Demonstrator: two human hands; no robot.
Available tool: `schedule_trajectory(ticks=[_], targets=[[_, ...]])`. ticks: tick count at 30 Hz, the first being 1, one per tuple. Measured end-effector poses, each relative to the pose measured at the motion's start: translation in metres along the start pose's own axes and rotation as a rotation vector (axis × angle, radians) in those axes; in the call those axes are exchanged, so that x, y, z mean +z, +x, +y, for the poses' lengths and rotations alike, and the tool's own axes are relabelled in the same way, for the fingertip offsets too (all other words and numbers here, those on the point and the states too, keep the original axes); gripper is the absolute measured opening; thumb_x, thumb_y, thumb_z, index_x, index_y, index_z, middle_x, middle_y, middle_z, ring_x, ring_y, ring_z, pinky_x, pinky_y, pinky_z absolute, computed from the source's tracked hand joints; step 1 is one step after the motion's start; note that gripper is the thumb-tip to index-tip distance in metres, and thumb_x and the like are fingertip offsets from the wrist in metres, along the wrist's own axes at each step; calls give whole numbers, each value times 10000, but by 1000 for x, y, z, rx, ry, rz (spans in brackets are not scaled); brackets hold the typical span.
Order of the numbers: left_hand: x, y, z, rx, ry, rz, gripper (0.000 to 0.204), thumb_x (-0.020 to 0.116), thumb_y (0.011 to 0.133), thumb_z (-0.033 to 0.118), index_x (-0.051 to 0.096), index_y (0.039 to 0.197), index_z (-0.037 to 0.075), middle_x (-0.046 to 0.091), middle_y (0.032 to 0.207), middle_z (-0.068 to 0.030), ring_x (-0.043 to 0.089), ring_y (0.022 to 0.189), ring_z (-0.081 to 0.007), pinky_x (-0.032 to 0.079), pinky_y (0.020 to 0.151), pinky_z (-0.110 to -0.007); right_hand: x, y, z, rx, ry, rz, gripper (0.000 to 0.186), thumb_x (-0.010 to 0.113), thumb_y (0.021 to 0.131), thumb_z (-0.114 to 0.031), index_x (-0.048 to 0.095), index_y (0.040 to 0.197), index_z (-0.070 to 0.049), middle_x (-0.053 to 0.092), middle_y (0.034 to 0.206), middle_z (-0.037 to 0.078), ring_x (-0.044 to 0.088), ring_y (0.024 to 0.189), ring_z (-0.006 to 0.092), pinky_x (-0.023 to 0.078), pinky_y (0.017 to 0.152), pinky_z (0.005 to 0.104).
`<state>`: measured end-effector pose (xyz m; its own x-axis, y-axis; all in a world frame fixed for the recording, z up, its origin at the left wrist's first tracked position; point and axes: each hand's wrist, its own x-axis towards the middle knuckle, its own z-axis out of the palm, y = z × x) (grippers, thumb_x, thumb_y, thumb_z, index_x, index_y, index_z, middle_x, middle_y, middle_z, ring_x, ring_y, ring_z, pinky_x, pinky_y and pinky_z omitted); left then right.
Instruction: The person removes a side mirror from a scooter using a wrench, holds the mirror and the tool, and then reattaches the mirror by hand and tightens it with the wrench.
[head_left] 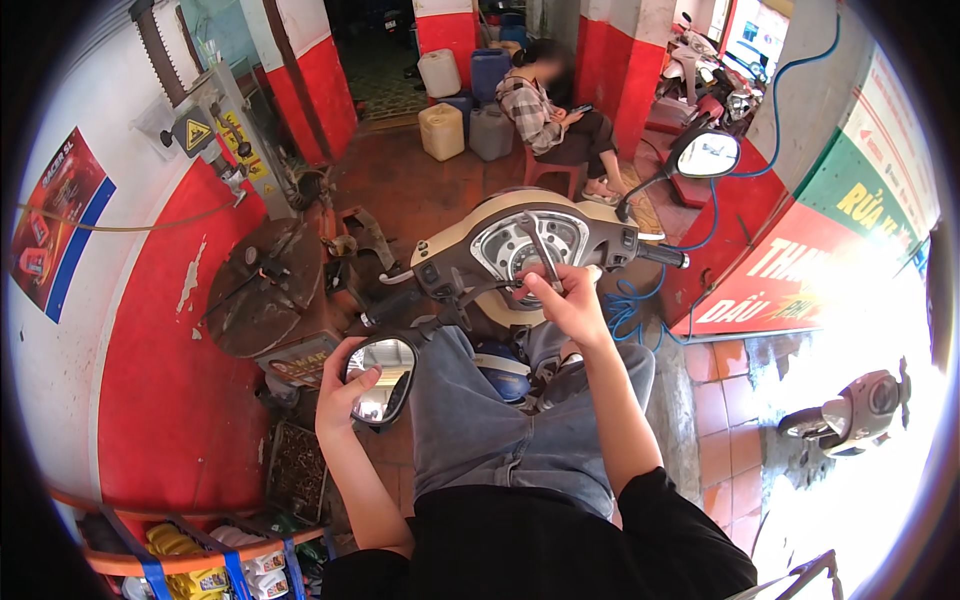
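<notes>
Black fabric shirt [560, 545] at six o'clock. At eight, left grip [342, 385] curled around black-rimmed rounded glass mirror [385, 372]; at three, right grip [572, 305] pinching slim grey metal bar [541, 250] across silver-framed scooter gauges [500, 243] at one. Best to brace mirror, angling bar clear of gauges.

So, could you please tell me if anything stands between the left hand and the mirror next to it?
Nothing visible stands between them: the left hand is directly on the mirror, gripping it at its left edge.
</notes>
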<state>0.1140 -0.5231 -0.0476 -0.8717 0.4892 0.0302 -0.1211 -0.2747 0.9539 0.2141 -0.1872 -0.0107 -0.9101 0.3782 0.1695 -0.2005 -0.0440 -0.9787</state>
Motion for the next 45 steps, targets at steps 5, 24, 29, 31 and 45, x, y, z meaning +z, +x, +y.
schedule_trajectory(ticks=[5,24,29,31,45], targets=[[-5,3,-5,-21,10,-2,596,775,723,13,522,1263,-11,617,1127,-95,625,972,-155,481,884,-267,-3,-2,0,-59,-175,-55,194,694,896,-159,710,992,9,703,808,9,580,703,34,440,591,198],[5,5,-3,-2,49,-25,520,793,734,67,561,1194,-7,643,1070,-76,616,977,-143,463,872,-262,-4,0,9,85,-125,-34,233,706,879,-131,680,1065,7,716,862,17,536,642,-1,421,606,167],[3,6,-6,6,56,-8,534,798,732,70,556,1201,-9,646,1066,-77,614,982,-140,466,865,-262,-3,-7,-4,-10,-78,-55,192,700,891,-151,702,995,11,704,816,22,575,697,31,449,632,189],[2,6,-6,1,54,-10,536,800,731,73,556,1201,-9,647,1065,-76,613,984,-139,467,861,-262,-9,0,2,90,-47,-53,204,714,873,-126,696,1018,16,704,828,28,580,705,34,452,643,189],[6,6,-5,6,79,-24,505,798,729,84,567,1169,-5,654,1035,-62,618,946,-125,468,833,-241,-9,-1,8,211,-29,-14,258,741,853,-189,702,1016,7,704,849,50,516,598,23,376,510,180]])
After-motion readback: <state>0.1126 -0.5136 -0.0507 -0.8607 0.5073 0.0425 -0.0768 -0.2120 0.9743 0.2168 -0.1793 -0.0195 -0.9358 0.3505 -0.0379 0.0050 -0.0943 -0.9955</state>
